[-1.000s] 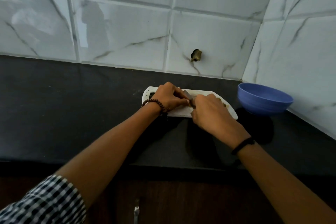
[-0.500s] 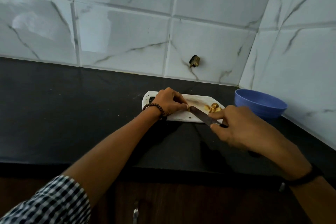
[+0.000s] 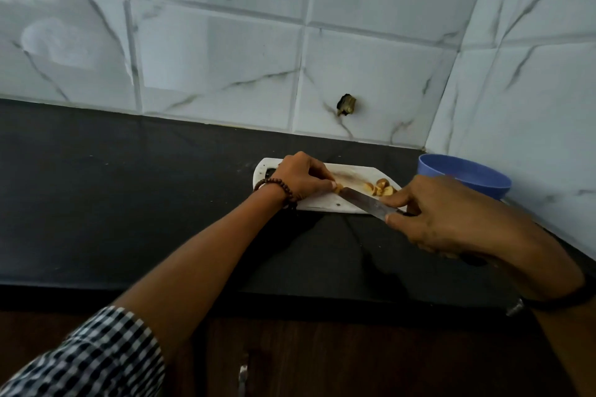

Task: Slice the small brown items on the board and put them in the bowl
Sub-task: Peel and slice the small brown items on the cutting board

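While the cutting is plainly under way, the task is judged to be somewhere in its middle. A small heap of cut pieces (image 3: 380, 189), tan outside and paler yellow on the cut faces, is seen on the right part of the board (image 3: 322, 205). One small brown item (image 3: 338, 187) is pinned near the board's middle under the fingertips of the left grip (image 3: 300, 181), which is curled down onto it. The knife (image 3: 362, 201) is grasped by the right grip (image 3: 451, 219), with the fingers wrapped round the handle, and its tip is set against the pinned item. Whether more whole items are hidden under the left grip cannot be told. Nothing is seen in the bowl (image 3: 499, 187), whose inside is only partly shown, so the transfer is taken as not yet begun.

The board is a thin, flat, white slab with rounded corners and a dark slot at its left end, stained brownish where the cutting is done. The blade is long, narrow and of dull grey metal. The bowl is smooth, blue, round and shallow, apparently plastic, and is set just right of the board in the far corner. The worktop (image 3: 129, 203) is matt black, and glossy marbled tiles (image 3: 225, 58) are set behind it.
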